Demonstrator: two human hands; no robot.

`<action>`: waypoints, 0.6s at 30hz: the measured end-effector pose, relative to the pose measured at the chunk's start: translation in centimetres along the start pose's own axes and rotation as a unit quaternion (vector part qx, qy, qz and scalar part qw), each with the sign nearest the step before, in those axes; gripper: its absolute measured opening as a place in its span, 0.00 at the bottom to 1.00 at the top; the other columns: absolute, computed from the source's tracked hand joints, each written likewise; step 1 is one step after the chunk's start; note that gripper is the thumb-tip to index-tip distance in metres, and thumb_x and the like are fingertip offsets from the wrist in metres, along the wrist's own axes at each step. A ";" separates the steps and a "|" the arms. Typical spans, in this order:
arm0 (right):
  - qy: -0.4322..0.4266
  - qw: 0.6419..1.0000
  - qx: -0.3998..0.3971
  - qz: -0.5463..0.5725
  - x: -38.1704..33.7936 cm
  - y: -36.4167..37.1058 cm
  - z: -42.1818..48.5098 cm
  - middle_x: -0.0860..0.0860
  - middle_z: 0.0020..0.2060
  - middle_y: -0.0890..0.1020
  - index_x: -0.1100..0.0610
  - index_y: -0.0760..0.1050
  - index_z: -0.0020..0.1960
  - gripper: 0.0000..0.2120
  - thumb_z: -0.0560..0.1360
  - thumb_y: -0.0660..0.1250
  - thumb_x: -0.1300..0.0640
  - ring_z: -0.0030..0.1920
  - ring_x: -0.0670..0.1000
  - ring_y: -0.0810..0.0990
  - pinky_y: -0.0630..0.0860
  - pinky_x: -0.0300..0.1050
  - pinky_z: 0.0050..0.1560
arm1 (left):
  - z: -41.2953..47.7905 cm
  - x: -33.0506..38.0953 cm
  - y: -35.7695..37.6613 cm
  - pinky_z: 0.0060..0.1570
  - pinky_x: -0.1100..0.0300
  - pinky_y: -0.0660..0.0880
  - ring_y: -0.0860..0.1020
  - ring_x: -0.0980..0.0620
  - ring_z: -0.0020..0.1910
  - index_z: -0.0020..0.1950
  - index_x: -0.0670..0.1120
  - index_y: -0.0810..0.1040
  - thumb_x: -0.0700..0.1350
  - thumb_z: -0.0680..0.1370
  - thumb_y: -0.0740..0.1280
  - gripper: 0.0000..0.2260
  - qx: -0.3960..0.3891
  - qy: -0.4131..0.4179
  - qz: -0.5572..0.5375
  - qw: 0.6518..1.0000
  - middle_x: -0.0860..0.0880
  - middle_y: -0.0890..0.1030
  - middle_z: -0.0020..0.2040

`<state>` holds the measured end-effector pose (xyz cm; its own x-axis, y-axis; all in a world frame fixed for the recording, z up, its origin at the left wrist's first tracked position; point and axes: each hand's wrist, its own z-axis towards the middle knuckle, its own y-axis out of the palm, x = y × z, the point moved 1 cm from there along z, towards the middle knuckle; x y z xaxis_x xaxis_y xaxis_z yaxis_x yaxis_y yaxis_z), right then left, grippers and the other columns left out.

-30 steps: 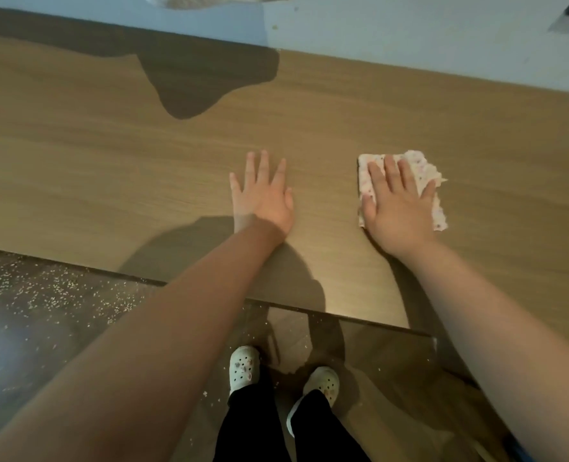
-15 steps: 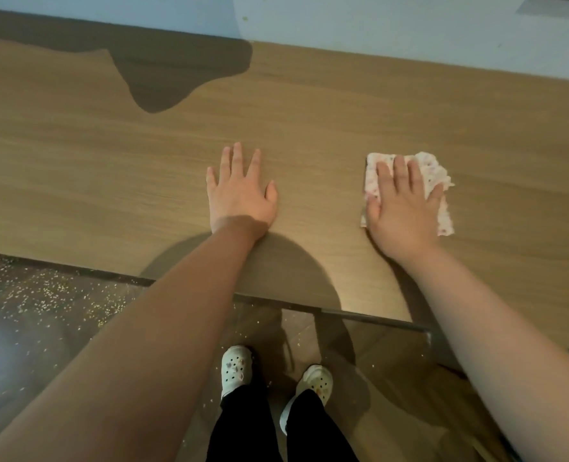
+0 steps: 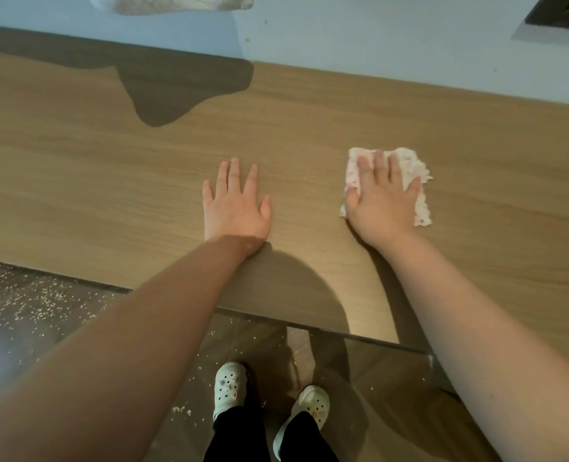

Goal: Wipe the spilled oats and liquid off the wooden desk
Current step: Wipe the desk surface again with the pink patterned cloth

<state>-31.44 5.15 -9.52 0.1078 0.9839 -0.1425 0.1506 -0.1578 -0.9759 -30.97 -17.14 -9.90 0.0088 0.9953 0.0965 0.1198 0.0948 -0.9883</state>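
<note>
The wooden desk (image 3: 310, 121) fills the middle of the head view. A folded white cloth with pink specks (image 3: 416, 175) lies flat on it at centre right. My right hand (image 3: 381, 200) presses down on the cloth with straight, spread fingers. To its left, my left hand (image 3: 234, 205) rests palm-down on bare wood, fingers straight. I see no oats or liquid on the visible desk surface; the dark patch (image 3: 173, 91) at the back left reads as a shadow.
Spilled oat flakes (image 3: 29, 301) are scattered on the dark floor below the desk's front edge at the left. My feet in white clogs (image 3: 229, 386) stand by that edge. A pale blue wall (image 3: 376, 38) runs along the back of the desk.
Both hands stay flat and have barely moved on the desk. The camera has shifted a little, and the cloth stays under my right hand.
</note>
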 end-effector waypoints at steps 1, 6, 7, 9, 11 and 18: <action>-0.084 0.996 -0.007 -0.005 -0.9 0.3 -0.9 0.51 0.80 0.49 0.49 0.49 0.80 0.28 0.82 0.44 0.44 0.79 0.53 0.44 0.42 0.65 0.74 | 0.1 0.0 0.0 0.76 0.43 0.45 0.44 0.46 0.79 0.81 0.49 0.49 0.56 0.82 0.49 0.28 -0.006 0.000 0.001 1.000 0.44 0.47 0.81; -0.244 0.968 -0.041 -0.038 3.6 -0.6 -2.0 0.46 0.79 0.52 0.46 0.53 0.79 0.28 0.81 0.42 0.42 0.79 0.48 0.47 0.45 0.63 0.76 | 1.0 0.5 -0.9 0.75 0.41 0.48 0.49 0.43 0.79 0.79 0.47 0.57 0.54 0.81 0.56 0.28 -0.005 -0.020 -0.016 1.000 0.41 0.53 0.79; -0.176 0.983 -0.036 -0.041 4.5 -0.9 -0.3 0.47 0.80 0.50 0.46 0.51 0.80 0.27 0.81 0.42 0.42 0.79 0.48 0.45 0.44 0.63 0.76 | 1.3 0.9 -1.1 0.75 0.41 0.49 0.51 0.43 0.78 0.78 0.46 0.60 0.53 0.80 0.57 0.27 0.006 -0.029 -0.027 0.999 0.40 0.56 0.78; -0.052 0.998 -0.033 -0.028 4.4 -1.4 3.0 0.48 0.80 0.48 0.48 0.49 0.80 0.27 0.83 0.44 0.44 0.79 0.50 0.43 0.42 0.65 0.75 | 2.1 1.9 -1.3 0.75 0.41 0.51 0.53 0.41 0.77 0.76 0.44 0.63 0.50 0.80 0.59 0.25 0.021 -0.036 -0.044 0.998 0.39 0.59 0.77; -0.026 0.999 -0.029 -0.015 2.0 -1.3 4.7 0.49 0.80 0.46 0.49 0.47 0.80 0.27 0.83 0.44 0.45 0.79 0.52 0.42 0.41 0.66 0.74 | 3.4 3.3 -1.4 0.75 0.42 0.52 0.53 0.41 0.78 0.76 0.43 0.64 0.48 0.80 0.58 0.24 0.031 -0.031 -0.057 0.997 0.39 0.60 0.76; -0.232 0.972 -0.036 -0.026 3.1 -1.4 3.6 0.46 0.79 0.52 0.44 0.51 0.79 0.31 0.78 0.38 0.39 0.79 0.48 0.46 0.42 0.61 0.75 | 7.2 5.7 -0.9 0.76 0.45 0.43 0.42 0.45 0.79 0.81 0.47 0.47 0.51 0.83 0.50 0.27 0.004 -0.006 -0.051 0.999 0.44 0.45 0.81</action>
<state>-34.87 8.75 -9.19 -0.3549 0.9197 -0.1679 0.2140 -0.0950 -0.9722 -38.19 -11.44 -9.32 -0.0158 0.9805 0.1958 0.1115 0.1963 -0.9742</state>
